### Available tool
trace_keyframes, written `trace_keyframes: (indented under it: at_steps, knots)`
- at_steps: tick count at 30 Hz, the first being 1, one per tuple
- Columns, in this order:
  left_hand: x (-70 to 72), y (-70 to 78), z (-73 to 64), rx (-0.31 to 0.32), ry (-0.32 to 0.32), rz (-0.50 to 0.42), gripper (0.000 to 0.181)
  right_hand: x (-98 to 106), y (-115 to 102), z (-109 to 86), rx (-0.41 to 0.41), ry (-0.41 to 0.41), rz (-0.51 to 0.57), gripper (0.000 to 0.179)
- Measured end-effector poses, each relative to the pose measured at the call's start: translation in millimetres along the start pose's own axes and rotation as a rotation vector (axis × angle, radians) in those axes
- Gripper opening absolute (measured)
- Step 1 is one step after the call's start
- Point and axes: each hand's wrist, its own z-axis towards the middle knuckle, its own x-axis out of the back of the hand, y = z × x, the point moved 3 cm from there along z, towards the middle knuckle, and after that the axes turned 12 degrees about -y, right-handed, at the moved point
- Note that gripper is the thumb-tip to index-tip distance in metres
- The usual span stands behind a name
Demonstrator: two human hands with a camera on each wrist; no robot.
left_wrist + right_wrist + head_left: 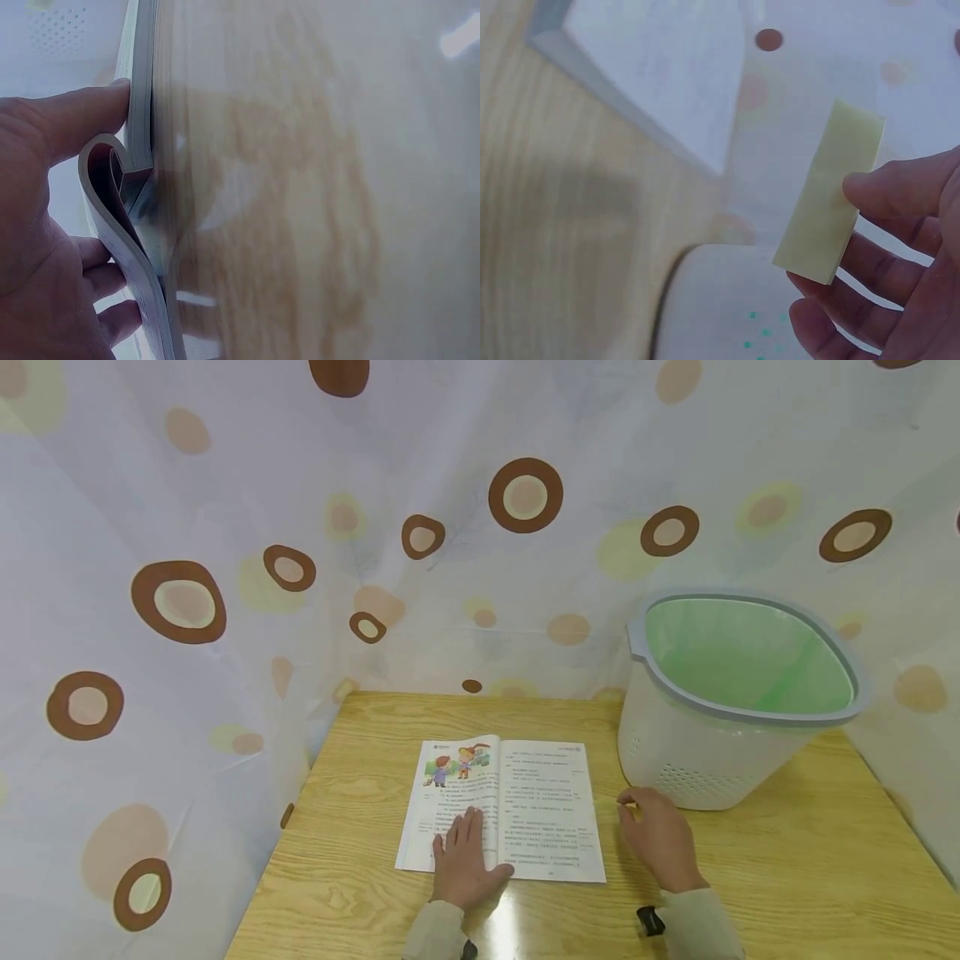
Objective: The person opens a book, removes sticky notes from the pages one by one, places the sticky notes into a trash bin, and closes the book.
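An open book [542, 814] lies on the wooden table, its left page showing a colour drawing of two children above printed text. My left hand [467, 867] rests on the lower left page with fingers spread, the thumb reaching across the fold. In the left wrist view, the book's lower edge [140, 97] bulges up at the spine under that hand. To the right of the book, my right hand [663, 839] pinches a narrow pale yellow paper slip [831, 199] between thumb and fingers, apart from the pages.
A tall white plastic basket [675, 760] with a grey rim and green inside stands behind my right hand. The wooden table [360, 827] meets a dotted curtain [450, 635] at the back and left.
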Motion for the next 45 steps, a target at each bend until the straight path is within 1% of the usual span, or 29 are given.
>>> trace_keyframes:
  at_steps: [5, 8, 10, 13, 15, 16, 18, 19, 20, 21, 23, 25, 29, 34, 36, 41, 45]
  knots:
    - [0.3, -0.3, 0.2, 0.006, -0.002, 0.005, 0.096, 16, -16, -1.9, 0.118, 0.116, -0.008, 0.013]
    - [0.8, 0.4, 0.0, 0.004, -0.001, 0.004, 0.096, 30, -28, -5.6, 0.212, 0.217, -0.010, 0.009]
    - [0.9, 0.7, -0.4, -0.001, 0.000, 0.001, 0.097, 41, -35, -9.2, 0.297, 0.296, -0.010, 0.012]
    - [0.2, -0.1, 0.8, 0.001, -0.004, 0.005, 0.097, 60, -46, -13.4, 0.462, 0.423, 0.013, 0.018]
    - [-0.1, -0.6, 1.5, 0.003, -0.005, 0.008, 0.097, 74, -51, -15.2, 0.578, 0.505, 0.050, 0.011]
    - [-0.4, -1.0, 1.8, 0.005, -0.005, 0.009, 0.097, 82, -53, -15.4, 0.624, 0.546, 0.072, 0.009]
    - [-0.2, -1.1, 1.9, 0.004, -0.002, 0.011, 0.097, 100, -56, -15.4, 0.697, 0.630, 0.144, 0.017]
    - [0.0, -1.0, 1.9, 0.006, -0.002, 0.010, 0.097, 110, -57, -15.3, 0.712, 0.672, 0.184, 0.021]
    - [0.1, -0.9, 1.7, 0.005, -0.001, 0.012, 0.097, 120, -58, -15.0, 0.715, 0.720, 0.221, 0.025]
    - [0.3, -0.7, 1.4, 0.003, 0.000, 0.010, 0.096, 130, -57, -14.8, 0.703, 0.762, 0.255, 0.025]
    - [1.1, 0.3, 0.8, -0.003, 0.003, 0.003, 0.096, 150, -55, -14.1, 0.659, 0.833, 0.330, 0.021]
    - [1.5, 1.1, 0.0, -0.003, 0.001, 0.002, 0.096, 166, -51, -13.6, 0.601, 0.884, 0.367, 0.019]
    - [2.2, 1.5, -0.1, 0.000, -0.005, 0.004, 0.097, 189, -42, -14.2, 0.513, 0.944, 0.369, 0.023]
    - [2.1, -0.1, 2.7, 0.012, -0.005, 0.024, 0.097, 204, -34, -14.9, 0.428, 1.017, 0.328, 0.026]
    - [2.2, -0.4, 3.4, 0.008, 0.004, 0.028, 0.097, 207, -29, -12.1, 0.385, 1.030, 0.307, 0.027]
    - [1.4, 0.0, 3.3, 0.011, -0.006, 0.017, 0.097, 210, -14, 0.6, 0.293, 0.980, 0.213, 0.025]
    - [1.6, 1.0, 1.6, 0.022, -0.022, 0.010, 0.098, 207, -6, 11.1, 0.297, 0.927, 0.170, 0.022]
